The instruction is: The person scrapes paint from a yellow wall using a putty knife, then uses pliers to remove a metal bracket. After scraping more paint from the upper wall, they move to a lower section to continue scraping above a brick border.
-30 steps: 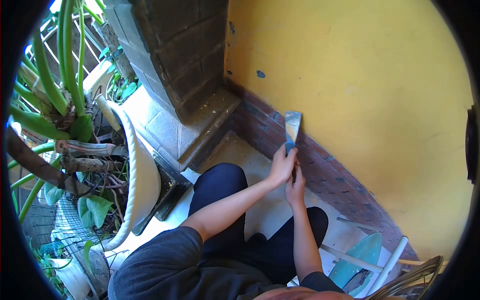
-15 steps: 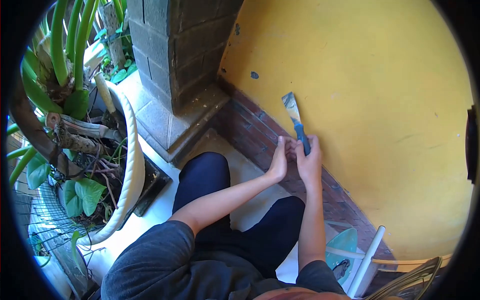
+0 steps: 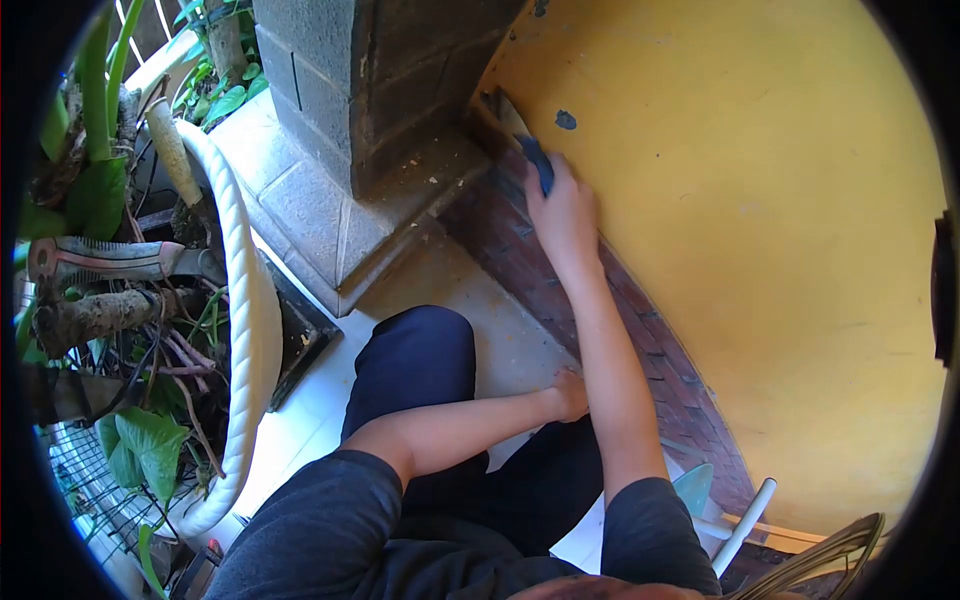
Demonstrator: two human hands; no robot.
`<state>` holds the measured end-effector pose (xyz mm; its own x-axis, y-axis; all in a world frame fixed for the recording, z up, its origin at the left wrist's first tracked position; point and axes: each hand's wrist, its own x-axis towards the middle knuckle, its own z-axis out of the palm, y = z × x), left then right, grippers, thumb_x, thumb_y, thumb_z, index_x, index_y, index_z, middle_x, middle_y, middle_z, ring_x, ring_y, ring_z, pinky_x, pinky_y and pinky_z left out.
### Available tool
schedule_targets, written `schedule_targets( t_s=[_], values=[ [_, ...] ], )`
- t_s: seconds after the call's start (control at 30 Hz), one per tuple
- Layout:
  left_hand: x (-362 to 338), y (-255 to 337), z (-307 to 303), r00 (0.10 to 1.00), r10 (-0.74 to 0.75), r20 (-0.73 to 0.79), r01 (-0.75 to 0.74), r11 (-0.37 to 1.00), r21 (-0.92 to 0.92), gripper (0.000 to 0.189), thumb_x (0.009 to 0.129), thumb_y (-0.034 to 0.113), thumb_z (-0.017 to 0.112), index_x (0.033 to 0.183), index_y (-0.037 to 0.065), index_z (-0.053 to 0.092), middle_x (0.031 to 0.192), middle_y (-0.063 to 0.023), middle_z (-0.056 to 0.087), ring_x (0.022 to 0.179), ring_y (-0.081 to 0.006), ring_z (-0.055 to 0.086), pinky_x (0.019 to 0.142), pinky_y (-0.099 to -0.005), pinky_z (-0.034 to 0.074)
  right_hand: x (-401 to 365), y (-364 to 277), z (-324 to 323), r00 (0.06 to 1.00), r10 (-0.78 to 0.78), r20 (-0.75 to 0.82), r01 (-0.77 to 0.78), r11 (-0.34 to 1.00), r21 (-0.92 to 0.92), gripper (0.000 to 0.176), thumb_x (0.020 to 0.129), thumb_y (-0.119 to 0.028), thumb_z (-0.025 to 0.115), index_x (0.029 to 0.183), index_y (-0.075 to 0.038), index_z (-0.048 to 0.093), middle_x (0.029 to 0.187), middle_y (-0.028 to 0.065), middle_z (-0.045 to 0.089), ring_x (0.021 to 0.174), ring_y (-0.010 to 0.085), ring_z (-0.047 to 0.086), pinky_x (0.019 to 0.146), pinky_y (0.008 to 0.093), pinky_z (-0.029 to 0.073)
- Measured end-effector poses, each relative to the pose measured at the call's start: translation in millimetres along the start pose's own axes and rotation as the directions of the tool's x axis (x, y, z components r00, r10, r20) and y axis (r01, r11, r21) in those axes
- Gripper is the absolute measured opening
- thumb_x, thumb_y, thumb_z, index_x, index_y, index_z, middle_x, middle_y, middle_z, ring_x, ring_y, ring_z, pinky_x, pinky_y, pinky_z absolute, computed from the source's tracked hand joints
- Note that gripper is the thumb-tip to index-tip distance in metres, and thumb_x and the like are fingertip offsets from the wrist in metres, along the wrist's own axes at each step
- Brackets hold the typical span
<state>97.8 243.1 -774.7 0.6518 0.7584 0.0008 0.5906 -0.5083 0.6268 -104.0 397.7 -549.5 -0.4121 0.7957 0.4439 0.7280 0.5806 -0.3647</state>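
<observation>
A putty knife [image 3: 535, 158] with a dark blue handle is in my right hand [image 3: 566, 215], its fingers wrapped round the handle. The blade reaches the edge of the yellow wall [image 3: 760, 250], close to the stone pillar and above the dark red brick-patterned strip [image 3: 625, 310]. Near my knee, my left hand [image 3: 571, 394] rests low, beside my right forearm. Its fingers look curled, but they are too small and partly hidden to read clearly.
The stone pillar [image 3: 310, 130] with its stepped base rises ahead. On the left stands a large white planter [image 3: 240, 330] with plants and a pruning saw [image 3: 120, 258]. A pale tubular frame [image 3: 745, 525] is at the lower right.
My right hand has moved up and left with the putty knife, its blade now at the wall's edge by the pillar. My left hand has come away and dropped toward my knee.
</observation>
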Motion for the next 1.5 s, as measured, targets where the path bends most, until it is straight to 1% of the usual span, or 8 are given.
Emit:
schedule_targets(
  t_s=[0.13, 0.23, 0.6, 0.7, 1.0, 1.2, 1.33, 1.5],
  values=[
    [-1.2, -13.0, 20.7, 0.963, 0.066, -0.263, -0.103, 0.986, -0.131, 0.056, 0.096, 0.031, 0.064, 0.149, 0.021, 0.054, 0.150, -0.0107, 0.056, 0.133, -0.0342, 0.056, 0.102, -0.0568, 0.046, 1.9, -9.6, 10.9, 0.999, 0.037, -0.031, -0.037, 0.999, 0.000, 0.024, 0.100, -0.023, 0.062, 0.110, -0.002, 0.065, 0.081, 0.0292, 0.069, 0.078, 0.0500, 0.068, 0.071, 0.0577, 0.054],
    [-35.6, -0.2, -55.2, 0.991, -0.047, -0.129, 0.036, 0.995, -0.089, 0.059, 0.096, 0.037, 0.063, 0.150, 0.017, 0.052, 0.155, -0.0116, 0.050, 0.140, -0.0326, 0.049, 0.107, -0.0539, 0.044, -9.8, -8.5, -5.8, 0.993, 0.114, -0.018, -0.113, 0.991, 0.077, 0.022, 0.100, -0.022, 0.063, 0.110, -0.002, 0.065, 0.080, 0.0288, 0.069, 0.078, 0.0495, 0.068, 0.069, 0.0562, 0.053],
    [-13.2, -3.0, -63.7, 0.963, -0.096, 0.252, 0.121, 0.989, -0.086, 0.053, 0.097, 0.047, 0.062, 0.130, 0.006, 0.069, 0.132, -0.0163, 0.069, 0.122, -0.0361, 0.065, 0.097, -0.0579, 0.049, 13.1, -17.7, -49.1, 0.973, 0.220, -0.075, -0.204, 0.962, 0.182, 0.025, 0.098, -0.023, 0.067, 0.111, -0.002, 0.070, 0.076, 0.0251, 0.068, 0.072, 0.0433, 0.069, 0.064, 0.0463, 0.053],
    [-9.4, -8.6, -56.7, 0.973, -0.084, 0.216, 0.107, 0.990, -0.094, 0.057, 0.098, 0.052, 0.059, 0.130, 0.006, 0.069, 0.131, -0.0161, 0.069, 0.120, -0.0365, 0.065, 0.098, -0.0572, 0.049, 33.7, -22.9, -42.2, 0.982, 0.050, -0.183, -0.038, 0.997, 0.068, 0.024, 0.098, -0.023, 0.067, 0.110, -0.002, 0.071, 0.076, 0.0244, 0.068, 0.070, 0.0417, 0.069, 0.064, 0.0437, 0.054],
    [-18.5, -6.6, -77.5, 0.968, -0.121, 0.222, 0.138, 0.988, -0.065, 0.054, 0.098, 0.050, 0.060, 0.125, 0.005, 0.071, 0.128, -0.0161, 0.070, 0.122, -0.0361, 0.065, 0.100, -0.0534, 0.048, 31.9, -30.8, -66.2, 0.980, 0.169, -0.108, -0.153, 0.979, 0.136, 0.023, 0.098, -0.024, 0.067, 0.108, -0.003, 0.071, 0.077, 0.0249, 0.068, 0.074, 0.0458, 0.068, 0.065, 0.0478, 0.053],
    [-19.8, -28.9, -88.1, 0.998, -0.024, 0.059, 0.030, 0.996, -0.088, 0.050, 0.094, 0.047, 0.063, 0.114, 0.002, 0.073, 0.108, -0.0174, 0.076, 0.103, -0.0370, 0.073, 0.087, -0.0508, 0.055, 51.3, -35.2, -62.3, 0.991, 0.035, -0.129, -0.019, 0.992, 0.121, 0.025, 0.098, -0.029, 0.067, 0.107, -0.006, 0.073, 0.077, 0.0241, 0.068, 0.073, 0.0458, 0.067, 0.064, 0.0480, 0.053],
    [-78.9, -38.9, -207.8, 0.973, -0.142, -0.184, 0.100, 0.970, -0.220, 0.041, 0.097, 0.038, 0.063, 0.115, 0.002, 0.068, 0.109, -0.0219, 0.072, 0.102, -0.0426, 0.069, 0.089, -0.0506, 0.054, 40.1, -32.1, -100.3, 0.982, 0.113, -0.151, -0.105, 0.993, 0.063, 0.025, 0.098, -0.030, 0.067, 0.102, -0.006, 0.072, 0.076, 0.0230, 0.068, 0.074, 0.0453, 0.068, 0.066, 0.0500, 0.053],
    [-166.0, -42.6, -330.4, 0.562, -0.110, -0.820, 0.135, 0.990, -0.041, 0.014, 0.089, 0.018, 0.070, 0.094, 0.005, 0.070, 0.091, -0.0171, 0.069, 0.088, -0.0363, 0.065, 0.080, -0.0472, 0.049, 68.7, -47.9, -96.7, 0.991, 0.059, -0.117, -0.053, 0.997, 0.060, 0.025, 0.099, -0.030, 0.066, 0.103, -0.006, 0.072, 0.076, 0.0225, 0.069, 0.075, 0.0442, 0.069, 0.068, 0.0509, 0.054]
  ],
)
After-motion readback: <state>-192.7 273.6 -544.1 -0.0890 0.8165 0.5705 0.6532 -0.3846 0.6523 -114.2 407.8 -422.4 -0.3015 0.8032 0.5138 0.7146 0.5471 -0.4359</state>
